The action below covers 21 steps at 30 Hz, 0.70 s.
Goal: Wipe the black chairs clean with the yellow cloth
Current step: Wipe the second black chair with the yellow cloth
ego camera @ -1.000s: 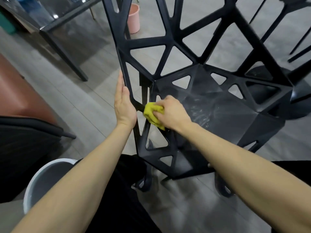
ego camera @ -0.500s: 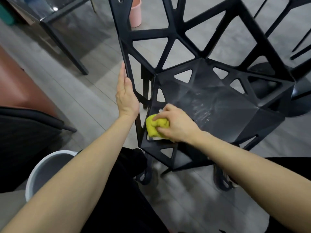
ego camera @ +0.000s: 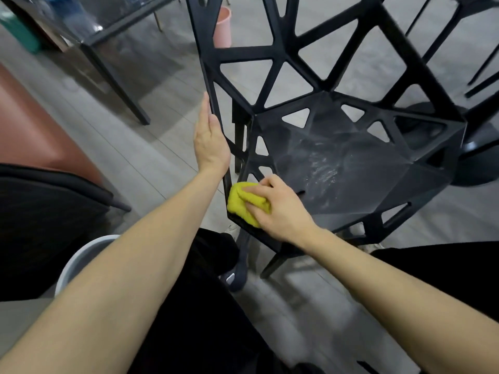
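A black plastic chair (ego camera: 351,163) with triangular cut-outs stands in front of me, its seat streaked with wet marks. My right hand (ego camera: 280,209) grips a bunched yellow cloth (ego camera: 243,205) and presses it on the seat's front left corner. My left hand (ego camera: 210,141) lies flat with straight fingers against the outer edge of the chair's left side frame. Parts of another black chair (ego camera: 480,76) show at the upper right.
A grey bucket (ego camera: 81,257) sits by my left leg. A dark padded chair (ego camera: 40,211) and a brown seat (ego camera: 32,125) stand at the left. A glass-topped table (ego camera: 108,31) with black legs and a pink bin (ego camera: 223,27) are behind. Grey plank floor (ego camera: 151,157) surrounds the chair.
My right hand has slid the cloth down from the left side frame toward the seat's front left corner. My left hand stays on the frame edge.
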{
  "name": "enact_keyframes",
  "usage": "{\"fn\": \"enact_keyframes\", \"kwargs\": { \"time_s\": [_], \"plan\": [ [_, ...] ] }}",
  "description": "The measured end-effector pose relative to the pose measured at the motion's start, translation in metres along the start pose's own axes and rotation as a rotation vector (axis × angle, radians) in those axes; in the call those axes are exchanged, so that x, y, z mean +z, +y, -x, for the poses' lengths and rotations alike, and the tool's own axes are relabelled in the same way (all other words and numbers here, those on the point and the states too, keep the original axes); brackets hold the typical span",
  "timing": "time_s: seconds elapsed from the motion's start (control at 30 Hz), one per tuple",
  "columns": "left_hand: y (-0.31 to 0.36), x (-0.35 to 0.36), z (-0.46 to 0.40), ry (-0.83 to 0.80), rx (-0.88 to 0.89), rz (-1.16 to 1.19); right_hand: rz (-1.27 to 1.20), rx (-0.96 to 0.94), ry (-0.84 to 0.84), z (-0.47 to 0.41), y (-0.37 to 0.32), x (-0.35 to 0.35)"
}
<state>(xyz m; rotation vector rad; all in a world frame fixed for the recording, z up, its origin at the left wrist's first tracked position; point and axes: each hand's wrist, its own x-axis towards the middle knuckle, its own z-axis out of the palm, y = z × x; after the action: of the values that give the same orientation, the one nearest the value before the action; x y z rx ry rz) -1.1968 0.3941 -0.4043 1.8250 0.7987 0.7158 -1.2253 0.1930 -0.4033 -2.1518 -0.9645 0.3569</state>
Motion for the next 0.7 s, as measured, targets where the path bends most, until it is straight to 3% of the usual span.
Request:
{"fn": "enact_keyframes", "kwargs": {
  "time_s": [0.07, 0.13, 0.33, 0.43, 0.5, 0.63, 0.7],
  "plan": [
    [-0.003, 0.000, 0.000, 0.003, 0.015, -0.019, 0.059, -0.131, -0.120, 0.047, 0.018, -0.015],
    [-0.002, 0.002, -0.001, -0.007, 0.015, -0.060, 0.128, -0.140, -0.151, 0.076, 0.036, -0.023],
    [-0.015, -0.001, 0.027, -0.110, -0.003, -0.115, 0.120, -0.142, 0.149, 0.048, 0.036, 0.020],
    [-0.038, -0.009, 0.054, -0.103, -0.031, -0.042, 0.120, 0.060, 0.232, 0.020, 0.033, 0.020],
    [-0.043, -0.011, 0.054, -0.077, -0.043, 0.007, 0.063, 0.083, 0.207, 0.034, 0.030, 0.023],
    [-0.039, -0.009, 0.053, -0.063, -0.061, 0.045, 0.101, -0.228, -0.006, 0.086, 0.050, 0.003],
    [-0.038, -0.009, 0.052, -0.065, -0.067, 0.041, 0.143, -0.229, -0.001, 0.060, 0.060, -0.003]
  ]
}}
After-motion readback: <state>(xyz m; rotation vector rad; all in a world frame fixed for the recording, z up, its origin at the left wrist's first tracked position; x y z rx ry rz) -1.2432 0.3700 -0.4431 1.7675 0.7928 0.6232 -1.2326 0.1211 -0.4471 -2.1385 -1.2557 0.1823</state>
